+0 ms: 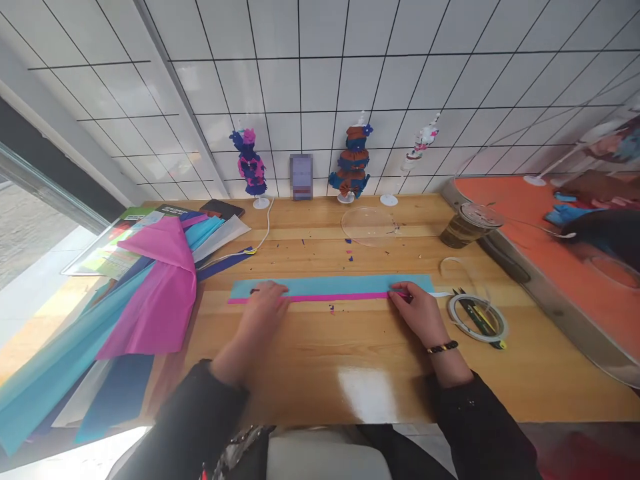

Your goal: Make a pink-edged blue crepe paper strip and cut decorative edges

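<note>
A long light-blue strip (pixel 340 285) lies flat on the wooden table, with a narrow magenta strip (pixel 340 297) along its near edge. My left hand (pixel 266 303) rests over the left part of both strips, somewhat blurred, and what its fingers hold, if anything, cannot be made out. Near the right end, my right hand (pixel 415 308) has thumb and fingertips closed on the magenta edge. A white tape end runs from beside that hand to a tape roll (pixel 479 319) on the right.
Pink and blue sheets (pixel 160 287) are piled at the left. Small decorated stands (pixel 253 167) and a phone-like device (pixel 301 177) line the wall. A drink cup (pixel 470 223) stands at the back right; a clear disc (pixel 367 227) and scraps lie behind the strips.
</note>
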{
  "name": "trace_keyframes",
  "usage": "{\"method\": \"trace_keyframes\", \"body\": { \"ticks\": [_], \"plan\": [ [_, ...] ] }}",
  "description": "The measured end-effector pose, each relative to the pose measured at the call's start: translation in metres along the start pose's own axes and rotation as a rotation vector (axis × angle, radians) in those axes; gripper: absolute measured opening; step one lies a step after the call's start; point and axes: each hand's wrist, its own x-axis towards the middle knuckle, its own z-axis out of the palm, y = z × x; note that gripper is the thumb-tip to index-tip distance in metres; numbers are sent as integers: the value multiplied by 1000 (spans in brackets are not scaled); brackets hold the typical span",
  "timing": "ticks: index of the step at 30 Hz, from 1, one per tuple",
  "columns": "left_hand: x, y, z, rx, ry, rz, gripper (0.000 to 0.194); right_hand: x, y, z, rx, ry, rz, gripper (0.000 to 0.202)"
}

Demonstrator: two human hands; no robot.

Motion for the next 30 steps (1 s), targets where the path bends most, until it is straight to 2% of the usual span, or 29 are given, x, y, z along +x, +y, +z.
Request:
{"method": "trace_keyframes", "body": {
  "ticks": [2, 5, 7, 11, 15, 19, 21, 26, 30],
  "plan": [
    [9, 37, 15, -33, -91, 217, 26, -1, -2, -1, 5, -2, -3, 31],
    [26, 85, 35, -58, -185, 441, 30, -2, -4, -2, 24, 18, -23, 30],
    [38, 109, 49, -65, -205, 534, 32, -1, -5, -1, 69, 30, -33, 31],
    [57, 139, 73, -40, -198, 568, 30, -1, -4, -1, 179, 34, -34, 33],
    [64, 148, 87, -49, -197, 519, 27, -6, -7, -7, 289, 43, 13, 40],
    [65, 147, 90, -81, -198, 498, 25, -12, -16, -18, 617, 3, 55, 46],
    [65, 147, 89, -84, -191, 496, 25, -13, -19, -21, 679, 3, 29, 45],
    [67, 147, 87, -74, -190, 504, 24, -9, -15, -20, 584, 132, -5, 38],
    [70, 152, 89, -80, -195, 450, 26, -7, -9, -19, 373, 248, -29, 33]
  ]
}}
